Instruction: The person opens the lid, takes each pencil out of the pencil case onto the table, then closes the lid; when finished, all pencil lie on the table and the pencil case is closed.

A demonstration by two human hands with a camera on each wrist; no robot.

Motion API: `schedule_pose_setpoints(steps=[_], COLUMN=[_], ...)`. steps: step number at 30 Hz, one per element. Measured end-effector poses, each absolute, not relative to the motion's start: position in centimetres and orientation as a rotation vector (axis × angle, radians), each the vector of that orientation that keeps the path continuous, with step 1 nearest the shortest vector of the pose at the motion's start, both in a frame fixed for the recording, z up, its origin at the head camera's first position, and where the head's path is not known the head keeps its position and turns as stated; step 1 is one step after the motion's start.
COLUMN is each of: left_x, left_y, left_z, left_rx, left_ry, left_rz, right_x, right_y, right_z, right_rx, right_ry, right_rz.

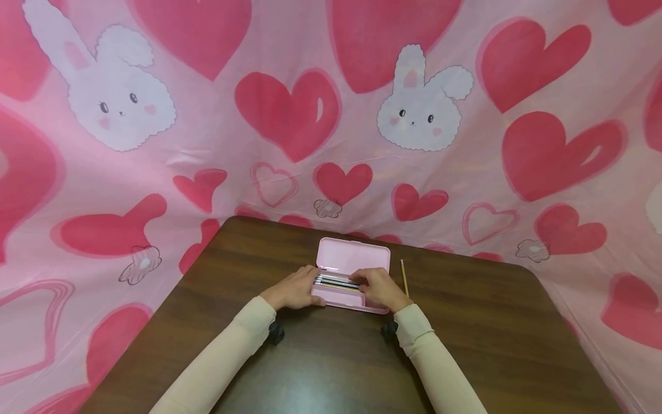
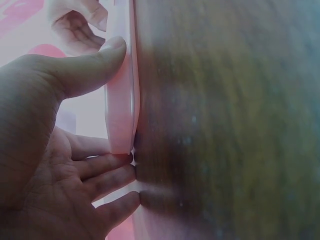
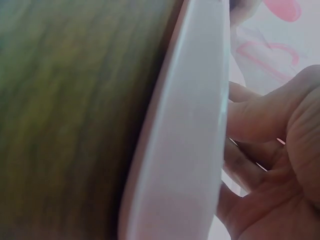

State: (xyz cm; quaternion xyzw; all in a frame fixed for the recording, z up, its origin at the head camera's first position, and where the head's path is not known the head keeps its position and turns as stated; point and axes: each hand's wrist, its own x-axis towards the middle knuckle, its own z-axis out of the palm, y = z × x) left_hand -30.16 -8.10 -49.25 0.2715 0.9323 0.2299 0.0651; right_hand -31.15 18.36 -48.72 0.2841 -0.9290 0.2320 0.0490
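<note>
A pink pencil case point(image 1: 338, 298) lies on the table with its lid point(image 1: 353, 256) raised at the back. Several pencils point(image 1: 336, 283) lie side by side in it, some dark, one yellow. My left hand point(image 1: 296, 288) grips the case's left end; in the left wrist view its thumb point(image 2: 97, 67) presses the front wall and its fingers reach round the end. From the right, my right hand point(image 1: 381, 287) reaches over the case with bent fingers at the pencils' right ends. The right wrist view shows its thumb and fingers passing behind the case wall point(image 3: 182, 125), which hides the fingertips.
One yellow pencil point(image 1: 404, 278) lies on the brown wooden table point(image 1: 331, 356), just right of the case. A pink cloth point(image 1: 372, 190) with hearts and rabbits hangs behind the table and along its sides.
</note>
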Motion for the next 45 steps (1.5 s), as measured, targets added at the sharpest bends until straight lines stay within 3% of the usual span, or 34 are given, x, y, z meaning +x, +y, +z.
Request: schedule_pose_setpoints(steps=[32, 45], left_x=[-30.6, -30.4], left_y=[-7.8, -7.9], left_z=[-48.9, -49.0], left_rx=[0.766, 0.775], left_ry=[2.834, 2.833], left_rz=[0.637, 0.692], right_x=[-31.5, -31.1], right_y=[17.6, 20.0], right_z=[-48.2, -45.5], right_rx=[0.826, 0.700], right_ry=[-2.863, -2.617], right_rz=[0.724, 0.819])
